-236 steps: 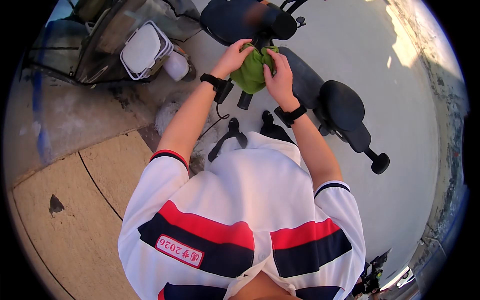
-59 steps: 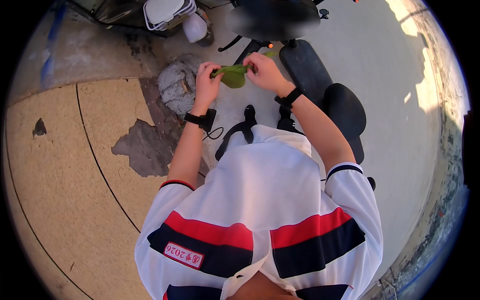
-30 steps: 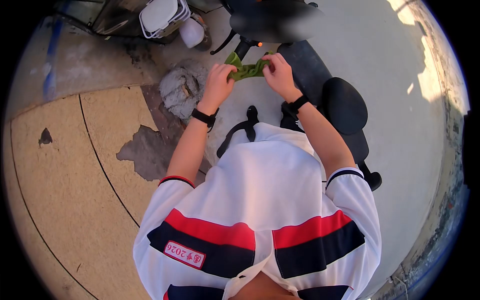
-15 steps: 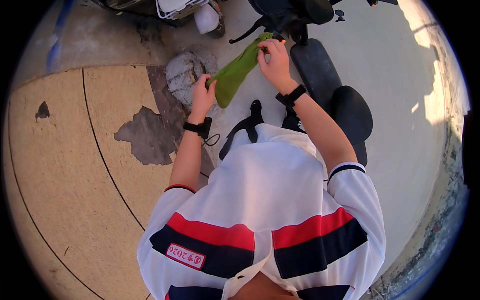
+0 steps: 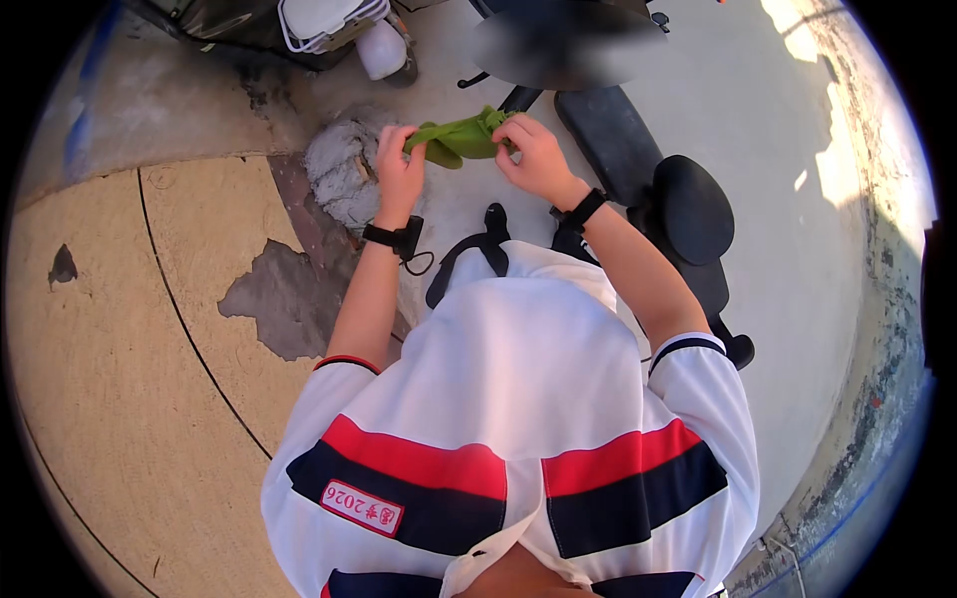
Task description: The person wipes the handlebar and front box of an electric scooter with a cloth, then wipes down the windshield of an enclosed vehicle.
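A green cloth (image 5: 469, 138) is stretched between my two hands in front of me, bunched and folded over itself. My left hand (image 5: 401, 171) pinches its left end between thumb and fingers. At the right end, the fingers of my right hand (image 5: 538, 159) are closed on the fabric near a ruffled edge. Both wrists wear black bands, and a thin dark cord loops from the left one.
Black padded seats (image 5: 693, 209) of what looks like a scooter stand to the right. A blurred dark oval (image 5: 568, 45) is at the top. A grey rough lump (image 5: 341, 174) lies on the ground beside a yellowish board (image 5: 100, 299). A white basket (image 5: 329, 15) sits upper left.
The cloth, hanging long and slanted before, is now gathered shorter and nearly level. My right hand has come lower in view, and the dark oval has appeared above it.
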Available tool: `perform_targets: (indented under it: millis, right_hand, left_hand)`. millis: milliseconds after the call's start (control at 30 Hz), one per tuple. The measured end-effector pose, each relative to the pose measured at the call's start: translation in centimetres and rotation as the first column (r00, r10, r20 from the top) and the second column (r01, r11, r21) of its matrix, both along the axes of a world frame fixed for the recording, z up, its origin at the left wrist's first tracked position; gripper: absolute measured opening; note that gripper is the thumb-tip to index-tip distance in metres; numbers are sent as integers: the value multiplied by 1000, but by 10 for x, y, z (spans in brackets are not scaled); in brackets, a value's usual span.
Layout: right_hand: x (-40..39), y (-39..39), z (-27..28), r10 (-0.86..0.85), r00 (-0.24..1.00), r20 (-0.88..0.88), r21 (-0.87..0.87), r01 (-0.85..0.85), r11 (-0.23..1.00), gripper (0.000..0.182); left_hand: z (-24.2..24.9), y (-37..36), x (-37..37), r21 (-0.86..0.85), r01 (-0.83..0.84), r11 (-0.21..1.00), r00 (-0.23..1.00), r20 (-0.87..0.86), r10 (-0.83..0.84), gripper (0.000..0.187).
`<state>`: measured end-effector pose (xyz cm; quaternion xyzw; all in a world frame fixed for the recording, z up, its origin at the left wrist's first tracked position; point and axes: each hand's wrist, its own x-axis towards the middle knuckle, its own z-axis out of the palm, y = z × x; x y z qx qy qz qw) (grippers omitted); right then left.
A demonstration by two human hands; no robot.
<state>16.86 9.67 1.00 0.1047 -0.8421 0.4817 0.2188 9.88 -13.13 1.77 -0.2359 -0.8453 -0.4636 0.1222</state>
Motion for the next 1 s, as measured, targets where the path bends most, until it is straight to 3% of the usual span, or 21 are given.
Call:
perform_targets:
  millis: [233,333,467,567,700,867,967,1000]
  right_hand:
    - [-20,23,16,-512,857,-59,-99,505,857,15]
    - [-31,28,16,-582,812,-30,-67,580,812,14]
    - [-35,10,8,-508,859,59,-115,512,851,14]
    - [-27,0,6,-431,888,159,-105,449,887,14]
    - [-13,-9,13,-346,925,160,-23,354,935,16]
    - [1,-10,17,-166,937,306,-55,191,980,17]
    - [6,-3,19,-111,960,257,-38,125,991,16]
    - [8,0,17,-149,963,224,-25,158,987,16]
  left_hand:
    - [-5,-4,-23,26,114,993,979,168,-117,12]
    - [-7,-3,-24,75,169,983,966,184,-180,12]
    - [-11,-8,-24,68,187,980,970,143,-195,12]
    - [-18,-14,-23,101,146,984,961,221,-165,11]
    - [-31,-16,-24,170,144,975,954,238,-183,12]
    - [-26,0,-21,267,66,961,953,269,-140,12]
    - [-33,3,-20,216,-47,975,876,479,-64,13]
    - [-35,4,-20,231,-58,971,888,457,-56,13]
